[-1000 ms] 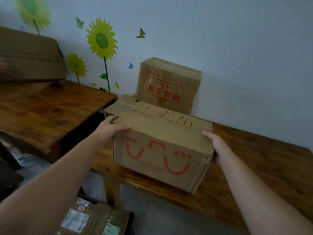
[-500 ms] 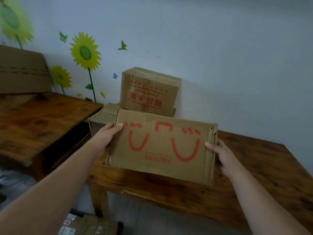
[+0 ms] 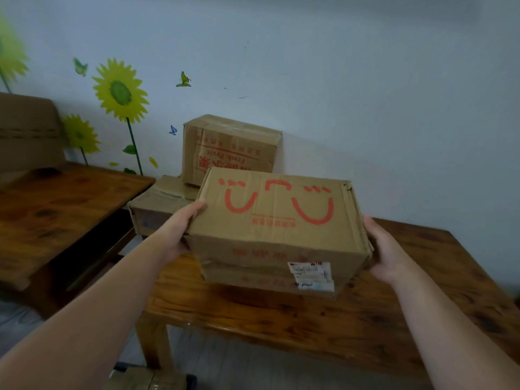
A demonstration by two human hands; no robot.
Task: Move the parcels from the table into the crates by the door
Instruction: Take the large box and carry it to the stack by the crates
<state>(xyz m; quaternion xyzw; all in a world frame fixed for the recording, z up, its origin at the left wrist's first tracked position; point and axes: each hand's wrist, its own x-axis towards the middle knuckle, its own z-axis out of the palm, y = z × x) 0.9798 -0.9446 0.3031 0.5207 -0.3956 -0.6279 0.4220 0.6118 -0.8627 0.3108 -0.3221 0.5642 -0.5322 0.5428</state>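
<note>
Parcel [image 3: 277, 220] — gripped at its ends by left hand [image 3: 181, 230] and right hand [image 3: 387, 250] — over the table [image 3: 281, 322].

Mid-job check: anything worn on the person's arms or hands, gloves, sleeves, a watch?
Nothing shows. The left hand and right hand are ungloved; the left forearm and right forearm are bare to the frame edge, no sleeve, watch or ring visible.

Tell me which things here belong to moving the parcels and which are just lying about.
Job: brown cardboard box with red smiley marks, held between left hand and right hand; red-printed cardboard box at the wall; flat cardboard box under it; wooden table.
Lying about: yellow sunflower wall stickers; left wooden table.
</note>
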